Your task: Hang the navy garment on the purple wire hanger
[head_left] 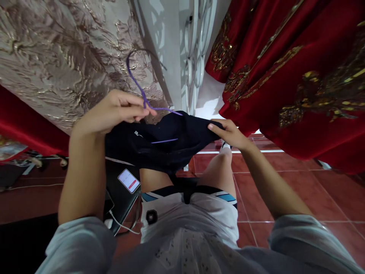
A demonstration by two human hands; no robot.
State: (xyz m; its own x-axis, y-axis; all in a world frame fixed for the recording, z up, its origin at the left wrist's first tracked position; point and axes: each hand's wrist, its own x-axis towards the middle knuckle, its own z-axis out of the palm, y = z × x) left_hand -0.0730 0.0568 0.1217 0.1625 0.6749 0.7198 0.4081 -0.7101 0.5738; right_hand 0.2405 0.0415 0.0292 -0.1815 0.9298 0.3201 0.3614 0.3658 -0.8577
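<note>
My left hand (129,108) is closed on a purple hanger (136,80) just below its hook, which curves upward. One thin arm of the hanger runs right to the top edge of a dark navy garment (176,133), and another purple strip of it shows lower against the cloth. My right hand (229,133) pinches the garment's right end, thumb on top. A small white tag shows near the garment's left side. The cloth hangs over my thighs, and its folds hide part of the hanger.
A phone with a lit screen (129,180) lies on a black seat (114,167) at my left, near a white cable (122,225). Red embroidered drapery (279,87) hangs at right, patterned fabric (71,57) at left. White scrolled metalwork (194,57) stands ahead; red floor tiles (285,182) lie below.
</note>
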